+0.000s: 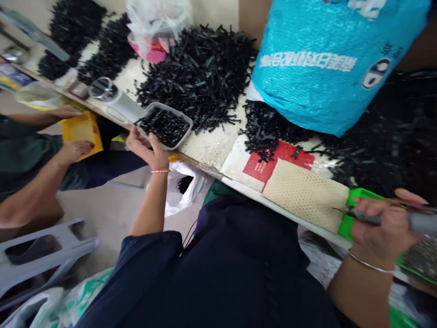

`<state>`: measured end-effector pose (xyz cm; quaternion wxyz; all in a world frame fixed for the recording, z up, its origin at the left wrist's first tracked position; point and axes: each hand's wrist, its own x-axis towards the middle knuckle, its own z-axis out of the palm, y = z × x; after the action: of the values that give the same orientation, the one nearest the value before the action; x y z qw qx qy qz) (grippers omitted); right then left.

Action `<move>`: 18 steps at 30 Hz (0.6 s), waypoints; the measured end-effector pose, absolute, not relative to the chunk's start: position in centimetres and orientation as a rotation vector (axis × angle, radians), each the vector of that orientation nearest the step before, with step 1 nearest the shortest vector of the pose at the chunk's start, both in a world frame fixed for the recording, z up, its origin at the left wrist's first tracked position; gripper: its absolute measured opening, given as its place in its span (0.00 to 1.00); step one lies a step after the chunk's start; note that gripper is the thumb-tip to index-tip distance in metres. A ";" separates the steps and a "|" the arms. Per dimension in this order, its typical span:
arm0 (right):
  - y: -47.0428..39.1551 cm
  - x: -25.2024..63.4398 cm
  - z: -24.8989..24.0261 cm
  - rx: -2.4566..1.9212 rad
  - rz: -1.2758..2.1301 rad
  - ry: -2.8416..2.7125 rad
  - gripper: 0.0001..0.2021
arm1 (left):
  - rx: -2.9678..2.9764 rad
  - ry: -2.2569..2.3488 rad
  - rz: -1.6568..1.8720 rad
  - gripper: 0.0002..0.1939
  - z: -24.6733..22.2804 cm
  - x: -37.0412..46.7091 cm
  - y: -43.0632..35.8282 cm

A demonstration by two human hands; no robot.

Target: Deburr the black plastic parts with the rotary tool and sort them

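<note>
My left hand is at the near left edge of a clear plastic container full of small black pieces. Its thumb and fingers are apart, and the thumb overlaps the container's wall; I cannot tell if it presses on it. My right hand is wrapped round a grey electric screwdriver, its thin bit pointing left over a beige pad with a honeycomb pattern. Under that hand shows a bright green tray, partly hidden. Beside the pad lies a red and white printed sheet.
Heaps of black strips cover much of the worktable. A large blue sack stands at the back right. On the left, a co-worker's hands hold a yellow tray. A grey plastic stool stands lower left.
</note>
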<state>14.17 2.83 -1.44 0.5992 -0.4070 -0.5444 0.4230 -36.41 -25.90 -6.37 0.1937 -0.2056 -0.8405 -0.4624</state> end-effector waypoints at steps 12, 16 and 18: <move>-3.8 15.0 -3.9 -0.946 -0.183 -2.023 0.32 | -1.605 -2.451 -1.010 0.25 -7.1 -24.1 -11.0; 0.8 10.7 -1.7 -0.839 0.267 -2.400 0.22 | -1.463 -2.570 -0.954 0.31 -6.6 -26.6 -9.2; 4.1 8.4 -0.7 -0.807 0.342 -2.573 0.20 | -1.392 -2.650 -0.889 0.33 -6.3 -28.0 -9.1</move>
<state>8.44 4.06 -0.70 0.2102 -0.2903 -0.9254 0.1231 -27.98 -9.10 -6.33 0.0095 -0.4457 -0.8487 -0.2847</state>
